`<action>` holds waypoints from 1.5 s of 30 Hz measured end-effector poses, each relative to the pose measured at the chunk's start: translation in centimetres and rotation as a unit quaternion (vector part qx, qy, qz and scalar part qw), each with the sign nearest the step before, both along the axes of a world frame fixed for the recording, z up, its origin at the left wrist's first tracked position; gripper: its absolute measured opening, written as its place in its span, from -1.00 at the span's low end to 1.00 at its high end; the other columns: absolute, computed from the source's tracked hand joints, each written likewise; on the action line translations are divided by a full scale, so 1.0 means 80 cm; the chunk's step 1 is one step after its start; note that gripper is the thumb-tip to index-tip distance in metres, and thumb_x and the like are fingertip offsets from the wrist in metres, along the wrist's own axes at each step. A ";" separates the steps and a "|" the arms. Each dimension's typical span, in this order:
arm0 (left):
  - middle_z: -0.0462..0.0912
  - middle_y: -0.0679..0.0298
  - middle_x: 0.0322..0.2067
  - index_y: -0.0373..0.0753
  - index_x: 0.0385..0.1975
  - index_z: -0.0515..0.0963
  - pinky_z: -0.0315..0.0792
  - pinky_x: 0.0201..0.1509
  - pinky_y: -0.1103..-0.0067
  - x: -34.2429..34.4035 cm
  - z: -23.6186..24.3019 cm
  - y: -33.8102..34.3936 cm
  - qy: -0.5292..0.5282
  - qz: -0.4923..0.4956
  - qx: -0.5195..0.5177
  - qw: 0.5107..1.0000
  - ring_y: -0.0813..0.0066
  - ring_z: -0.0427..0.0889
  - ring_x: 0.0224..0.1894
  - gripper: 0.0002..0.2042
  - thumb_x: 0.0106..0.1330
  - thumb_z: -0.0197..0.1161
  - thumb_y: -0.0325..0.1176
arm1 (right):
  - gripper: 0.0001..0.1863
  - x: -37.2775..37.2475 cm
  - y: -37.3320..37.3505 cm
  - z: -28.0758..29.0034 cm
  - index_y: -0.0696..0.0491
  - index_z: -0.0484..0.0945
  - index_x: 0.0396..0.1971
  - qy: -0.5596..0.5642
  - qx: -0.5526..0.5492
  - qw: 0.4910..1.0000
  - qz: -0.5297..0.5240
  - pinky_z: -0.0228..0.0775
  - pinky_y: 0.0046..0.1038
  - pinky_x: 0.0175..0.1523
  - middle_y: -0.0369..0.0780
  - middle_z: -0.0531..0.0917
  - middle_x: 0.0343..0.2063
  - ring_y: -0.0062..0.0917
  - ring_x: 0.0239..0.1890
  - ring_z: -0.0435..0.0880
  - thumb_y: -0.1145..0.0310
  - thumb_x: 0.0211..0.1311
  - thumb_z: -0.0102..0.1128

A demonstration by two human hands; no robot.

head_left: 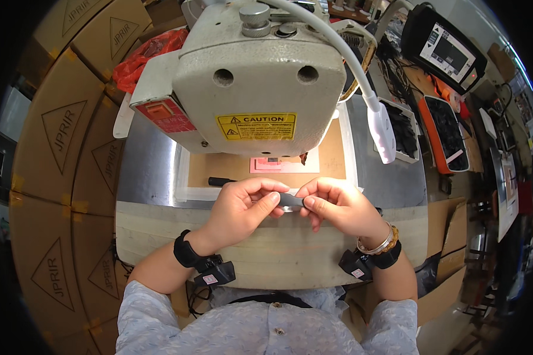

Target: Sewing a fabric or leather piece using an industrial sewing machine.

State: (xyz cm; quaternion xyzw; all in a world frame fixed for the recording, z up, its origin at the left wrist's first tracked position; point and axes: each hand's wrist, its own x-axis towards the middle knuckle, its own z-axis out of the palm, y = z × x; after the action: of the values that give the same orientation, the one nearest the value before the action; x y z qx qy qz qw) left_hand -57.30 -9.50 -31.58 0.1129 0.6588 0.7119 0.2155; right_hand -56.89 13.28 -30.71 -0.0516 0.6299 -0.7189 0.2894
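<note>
My left hand (246, 207) and my right hand (331, 204) pinch a small dark grey strip (292, 200) between them at the front edge of the machine table. Something shiny shows under the strip, too small to make out. Above and beyond my hands is the beige head of a sewing machine (254, 89). Under it lies a brown work board (213, 163) with a pink plate (284, 167). A black cylindrical tool (219, 181) lies on the board, left of my hands.
Stacked cardboard boxes (53, 154) line the left, below a red bag (142, 62). A lit screen (444, 53) stands at back right. A tray of dark pieces (400, 133) and an orange-rimmed container (444, 136) are on the right. A white flexible lamp (379, 130) hangs beside the machine.
</note>
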 end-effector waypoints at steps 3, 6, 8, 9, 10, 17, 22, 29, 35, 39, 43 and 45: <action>0.65 0.26 -0.25 -0.38 -0.02 0.52 0.57 -0.12 0.66 -0.003 -0.002 -0.003 -0.007 0.006 0.006 1.000 0.61 0.66 -0.25 -0.78 0.44 0.12 -0.43 | -0.82 0.000 0.005 -0.009 0.21 0.53 -0.15 0.011 0.022 0.999 -0.029 0.51 -0.61 -0.32 -0.26 0.66 -0.40 -0.69 -0.45 0.60 0.41 0.38 0.13; 0.65 0.23 -0.23 -0.38 0.01 0.49 0.57 -0.10 0.63 -0.004 -0.002 -0.007 -0.040 -0.008 0.002 0.999 0.58 0.66 -0.23 -0.77 0.44 0.11 -0.43 | -0.83 0.006 0.003 -0.018 0.21 0.54 -0.13 0.076 0.021 0.995 -0.066 0.54 -0.58 -0.22 -0.25 0.66 -0.38 -0.66 -0.36 0.63 0.51 0.33 0.17; 0.64 0.16 -0.18 -0.38 0.04 0.48 0.57 -0.06 0.59 -0.004 -0.004 -0.008 -0.072 -0.034 -0.014 0.997 0.53 0.65 -0.22 -0.76 0.43 0.11 -0.46 | -0.82 0.009 -0.001 -0.022 0.22 0.53 -0.13 0.146 0.028 0.985 -0.092 0.57 -0.56 -0.13 -0.23 0.65 -0.34 -0.64 -0.26 0.65 0.59 0.27 0.21; 0.63 0.17 -0.17 -0.38 0.04 0.47 0.57 -0.05 0.59 -0.003 -0.006 -0.007 -0.053 -0.020 0.002 0.998 0.54 0.65 -0.21 -0.76 0.42 0.12 -0.47 | -0.80 0.010 -0.002 -0.024 0.23 0.53 -0.14 0.167 0.022 0.981 -0.100 0.56 -0.54 -0.08 -0.22 0.64 -0.30 -0.62 -0.21 0.64 0.62 0.24 0.23; 0.62 0.18 -0.17 -0.38 0.04 0.47 0.57 -0.05 0.59 -0.002 -0.009 -0.005 -0.033 -0.006 0.018 0.999 0.54 0.65 -0.20 -0.75 0.41 0.13 -0.49 | -0.78 0.010 -0.002 -0.025 0.24 0.52 -0.14 0.187 0.016 0.976 -0.110 0.56 -0.53 -0.02 -0.21 0.63 -0.25 -0.61 -0.16 0.64 0.65 0.21 0.24; 0.53 0.26 -0.16 -0.37 0.05 0.46 0.55 0.01 0.62 -0.003 -0.020 -0.001 -0.010 0.016 0.054 0.998 0.60 0.59 -0.12 -0.69 0.32 0.21 -0.61 | -0.68 0.010 -0.004 -0.033 0.25 0.45 -0.10 0.165 -0.057 0.974 -0.147 0.53 -0.48 0.15 -0.21 0.52 -0.08 -0.54 0.03 0.57 0.75 0.14 0.22; 0.53 0.28 -0.16 -0.35 0.09 0.42 0.55 -0.01 0.63 -0.005 -0.022 0.003 0.011 0.012 0.037 0.999 0.63 0.56 -0.13 -0.63 0.28 0.22 -0.64 | -0.64 0.009 -0.007 -0.038 0.23 0.41 -0.07 0.172 -0.037 0.972 -0.157 0.53 -0.48 0.16 -0.21 0.50 -0.09 -0.52 0.06 0.56 0.76 0.14 0.22; 0.56 0.27 -0.18 -0.33 0.03 0.42 0.56 -0.04 0.64 -0.005 -0.031 0.007 0.038 0.038 0.042 0.998 0.63 0.56 -0.15 -0.66 0.27 0.24 -0.63 | -0.63 0.010 -0.008 -0.043 0.24 0.39 -0.07 0.178 -0.030 0.970 -0.163 0.54 -0.47 0.14 -0.19 0.50 -0.09 -0.49 0.02 0.59 0.78 0.13 0.20; 0.58 0.25 -0.23 -0.35 -0.12 0.50 0.54 -0.13 0.67 -0.009 -0.028 0.002 0.097 0.036 -0.052 0.993 0.63 0.60 -0.22 -0.83 0.32 0.21 -0.59 | -0.84 0.008 -0.009 -0.038 0.18 0.53 -0.22 0.150 0.079 0.978 -0.117 0.57 -0.52 -0.12 -0.25 0.59 -0.24 -0.58 -0.12 0.65 0.65 0.21 0.23; 0.62 0.28 -0.31 -0.36 -0.19 0.53 0.52 -0.23 0.70 -0.012 -0.025 0.003 0.005 0.033 -0.050 0.998 0.65 0.62 -0.34 -0.90 0.37 0.19 -0.52 | -0.83 0.007 -0.013 -0.030 0.13 0.58 -0.29 0.424 0.244 0.868 -0.083 0.54 -0.47 -0.26 -0.23 0.61 -0.30 -0.45 -0.23 0.66 0.61 0.08 0.30; 0.64 0.34 -0.40 -0.37 -0.18 0.54 0.50 -0.32 0.73 -0.017 -0.027 0.007 0.012 0.032 -0.050 0.998 0.68 0.62 -0.42 -0.88 0.38 0.19 -0.47 | -0.77 -0.002 -0.015 -0.033 0.11 0.57 -0.29 0.571 0.292 0.765 -0.058 0.53 -0.42 -0.25 -0.23 0.60 -0.32 -0.36 -0.32 0.62 0.57 -0.02 0.31; 0.64 0.34 -0.42 -0.37 -0.18 0.55 0.50 -0.34 0.70 -0.019 -0.028 0.007 0.016 0.028 -0.063 0.997 0.65 0.63 -0.43 -0.88 0.37 0.21 -0.47 | -0.79 -0.008 -0.011 -0.036 0.10 0.56 -0.31 0.588 0.322 0.740 -0.042 0.52 -0.44 -0.26 -0.23 0.60 -0.33 -0.37 -0.32 0.62 0.55 0.00 0.30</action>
State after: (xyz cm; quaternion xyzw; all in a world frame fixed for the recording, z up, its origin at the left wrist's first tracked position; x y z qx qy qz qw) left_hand -58.84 -8.96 -33.82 0.0917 0.7086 0.6729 0.1917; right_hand -57.49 12.37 -33.56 -0.3413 0.8706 -0.3111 -0.1699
